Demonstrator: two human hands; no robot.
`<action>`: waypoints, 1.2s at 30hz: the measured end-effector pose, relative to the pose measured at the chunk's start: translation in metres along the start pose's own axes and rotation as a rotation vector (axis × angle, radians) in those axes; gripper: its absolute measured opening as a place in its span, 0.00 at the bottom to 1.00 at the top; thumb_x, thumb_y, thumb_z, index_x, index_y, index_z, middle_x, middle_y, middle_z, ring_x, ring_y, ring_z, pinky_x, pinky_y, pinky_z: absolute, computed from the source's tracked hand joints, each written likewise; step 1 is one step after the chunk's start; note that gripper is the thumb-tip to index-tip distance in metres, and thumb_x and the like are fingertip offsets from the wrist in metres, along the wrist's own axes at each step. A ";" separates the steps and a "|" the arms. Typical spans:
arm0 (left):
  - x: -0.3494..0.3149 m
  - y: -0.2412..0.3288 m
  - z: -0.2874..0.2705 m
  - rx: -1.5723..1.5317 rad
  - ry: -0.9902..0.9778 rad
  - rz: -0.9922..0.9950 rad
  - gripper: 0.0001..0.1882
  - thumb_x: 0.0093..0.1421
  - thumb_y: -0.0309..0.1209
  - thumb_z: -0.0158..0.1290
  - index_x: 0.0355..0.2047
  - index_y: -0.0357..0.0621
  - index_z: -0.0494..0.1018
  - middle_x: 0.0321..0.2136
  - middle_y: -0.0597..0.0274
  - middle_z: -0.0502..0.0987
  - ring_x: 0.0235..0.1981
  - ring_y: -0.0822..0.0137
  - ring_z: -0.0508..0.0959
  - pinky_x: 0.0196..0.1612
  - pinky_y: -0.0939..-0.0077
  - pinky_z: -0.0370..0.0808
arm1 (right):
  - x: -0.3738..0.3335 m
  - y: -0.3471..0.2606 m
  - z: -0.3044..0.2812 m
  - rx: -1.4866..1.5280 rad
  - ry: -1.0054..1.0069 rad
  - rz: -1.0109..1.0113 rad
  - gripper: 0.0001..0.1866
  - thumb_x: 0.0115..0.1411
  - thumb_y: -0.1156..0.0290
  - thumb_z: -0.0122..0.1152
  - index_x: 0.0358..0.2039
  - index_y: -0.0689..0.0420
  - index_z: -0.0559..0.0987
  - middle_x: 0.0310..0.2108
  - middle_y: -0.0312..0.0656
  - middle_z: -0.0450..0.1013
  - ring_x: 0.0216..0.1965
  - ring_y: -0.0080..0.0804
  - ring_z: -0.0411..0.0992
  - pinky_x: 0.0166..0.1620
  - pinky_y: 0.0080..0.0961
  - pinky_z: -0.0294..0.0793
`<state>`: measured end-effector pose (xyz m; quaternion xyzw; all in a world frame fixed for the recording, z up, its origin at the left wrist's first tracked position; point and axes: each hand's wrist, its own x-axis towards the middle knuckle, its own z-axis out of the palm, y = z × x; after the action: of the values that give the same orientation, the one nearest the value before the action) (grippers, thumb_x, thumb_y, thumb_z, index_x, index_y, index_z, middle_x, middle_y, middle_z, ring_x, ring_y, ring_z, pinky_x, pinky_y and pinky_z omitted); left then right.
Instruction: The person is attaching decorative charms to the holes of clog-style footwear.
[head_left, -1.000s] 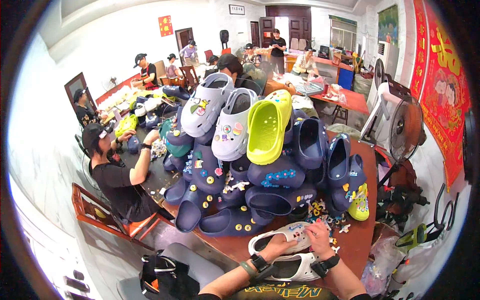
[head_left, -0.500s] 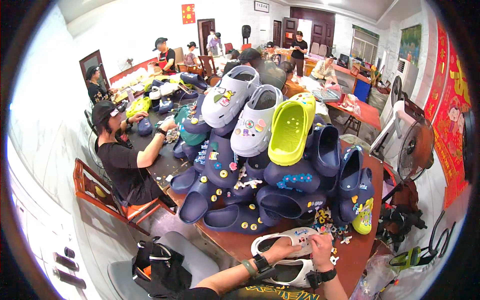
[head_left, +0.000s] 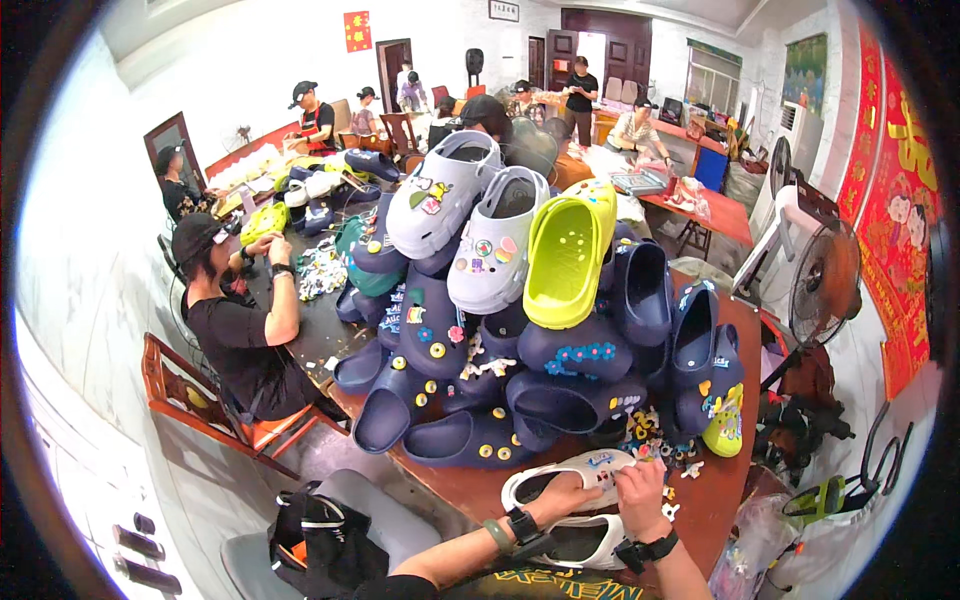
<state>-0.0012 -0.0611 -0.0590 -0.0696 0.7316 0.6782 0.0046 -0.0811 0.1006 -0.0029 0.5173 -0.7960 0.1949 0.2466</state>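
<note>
A white clog [head_left: 574, 468] with small charms on its upper lies near the table's front edge. My left hand [head_left: 566, 496] grips its side, the thumb by the opening and the fingers partly hidden. Over the toe, my right hand [head_left: 642, 492] is closed in a pinch against the holes; whatever is between its fingertips is too small to make out. Closer to me is a second white clog [head_left: 610, 542], partly under my wrists. Loose colourful shoe charms [head_left: 645, 432] are scattered just beyond the toe.
A tall pile of navy clogs [head_left: 462, 440] stands beyond my hands, topped by two pale grey clogs [head_left: 440, 205] and a lime clog [head_left: 566, 262]. A seated person [head_left: 235, 325] works at the left. A standing fan [head_left: 822, 280] is at the right; a grey chair holds a black bag [head_left: 325, 545].
The view has shifted slightly. My right hand has shifted a little at the white clog's toe, still pinching. The person at the left has drawn both hands together, away from the charm heap.
</note>
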 end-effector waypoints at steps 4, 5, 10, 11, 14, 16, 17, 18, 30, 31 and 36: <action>0.001 -0.003 -0.002 0.076 0.016 0.004 0.21 0.57 0.44 0.53 0.36 0.35 0.77 0.31 0.46 0.79 0.33 0.54 0.78 0.38 0.65 0.72 | -0.001 -0.001 0.000 0.008 -0.085 -0.053 0.12 0.44 0.75 0.56 0.33 0.56 0.78 0.35 0.37 0.71 0.42 0.37 0.67 0.49 0.43 0.62; -0.004 0.016 -0.006 0.089 0.000 0.006 0.21 0.57 0.44 0.53 0.36 0.35 0.77 0.31 0.45 0.78 0.34 0.52 0.78 0.39 0.64 0.71 | 0.001 -0.003 -0.002 0.002 -0.090 -0.039 0.12 0.44 0.76 0.57 0.33 0.56 0.77 0.35 0.38 0.71 0.42 0.37 0.67 0.50 0.42 0.62; -0.004 0.006 -0.004 0.019 0.007 -0.027 0.21 0.56 0.43 0.53 0.37 0.34 0.76 0.33 0.47 0.79 0.35 0.53 0.78 0.40 0.65 0.71 | 0.001 -0.005 -0.001 0.141 -0.061 0.047 0.12 0.42 0.80 0.59 0.31 0.56 0.76 0.33 0.39 0.71 0.40 0.40 0.67 0.47 0.41 0.63; -0.003 0.003 -0.002 -0.018 -0.006 -0.023 0.21 0.57 0.42 0.53 0.38 0.34 0.76 0.34 0.47 0.79 0.36 0.54 0.78 0.41 0.66 0.71 | 0.000 -0.004 -0.001 0.180 -0.057 0.069 0.12 0.42 0.80 0.59 0.30 0.56 0.76 0.33 0.40 0.71 0.39 0.41 0.67 0.47 0.40 0.63; -0.006 0.003 -0.001 -0.065 -0.011 -0.013 0.20 0.57 0.41 0.53 0.40 0.34 0.76 0.36 0.48 0.79 0.38 0.55 0.78 0.42 0.67 0.71 | -0.004 0.004 0.003 0.285 -0.073 0.138 0.10 0.42 0.81 0.59 0.28 0.56 0.76 0.32 0.40 0.71 0.37 0.42 0.67 0.46 0.38 0.63; -0.006 0.001 -0.001 -0.069 -0.012 -0.007 0.20 0.57 0.40 0.53 0.41 0.35 0.75 0.37 0.48 0.79 0.39 0.55 0.78 0.43 0.67 0.71 | -0.005 0.007 0.006 0.349 -0.086 0.194 0.09 0.43 0.81 0.59 0.27 0.56 0.76 0.32 0.40 0.71 0.36 0.42 0.67 0.46 0.37 0.63; -0.004 -0.002 -0.001 -0.064 -0.023 -0.017 0.19 0.57 0.39 0.53 0.41 0.35 0.75 0.38 0.48 0.79 0.39 0.56 0.78 0.44 0.67 0.71 | -0.001 0.011 0.007 0.323 -0.086 0.130 0.08 0.43 0.80 0.59 0.27 0.56 0.76 0.31 0.39 0.71 0.35 0.42 0.67 0.46 0.37 0.64; -0.004 -0.005 -0.004 -0.056 -0.032 -0.035 0.19 0.57 0.38 0.52 0.42 0.35 0.75 0.38 0.48 0.79 0.40 0.56 0.78 0.44 0.68 0.71 | 0.004 0.011 0.008 0.302 -0.086 0.067 0.08 0.42 0.80 0.59 0.26 0.56 0.76 0.30 0.38 0.71 0.34 0.42 0.67 0.46 0.37 0.65; -0.008 0.040 -0.014 0.011 -0.090 -0.181 0.17 0.58 0.34 0.54 0.43 0.34 0.75 0.39 0.58 0.79 0.39 0.70 0.76 0.43 0.74 0.71 | 0.015 0.030 0.014 0.393 -0.304 0.268 0.03 0.45 0.72 0.61 0.21 0.55 0.80 0.22 0.40 0.74 0.30 0.39 0.73 0.33 0.36 0.70; -0.006 0.033 -0.014 -0.016 -0.108 -0.174 0.18 0.58 0.34 0.53 0.44 0.34 0.74 0.40 0.57 0.79 0.40 0.69 0.76 0.44 0.74 0.70 | 0.020 0.031 0.013 0.455 -0.267 0.322 0.05 0.45 0.68 0.63 0.19 0.54 0.81 0.20 0.41 0.75 0.25 0.40 0.74 0.30 0.36 0.71; -0.002 0.006 -0.006 -0.165 -0.072 -0.052 0.18 0.58 0.34 0.53 0.45 0.34 0.74 0.40 0.56 0.78 0.40 0.67 0.76 0.45 0.72 0.70 | 0.030 0.036 0.011 0.394 -0.481 0.442 0.06 0.44 0.65 0.67 0.21 0.53 0.83 0.22 0.40 0.77 0.26 0.39 0.75 0.32 0.32 0.73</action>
<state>0.0008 -0.0664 -0.0524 -0.0642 0.6707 0.7377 0.0425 -0.1266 0.0869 0.0039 0.4015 -0.8708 0.2658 -0.0994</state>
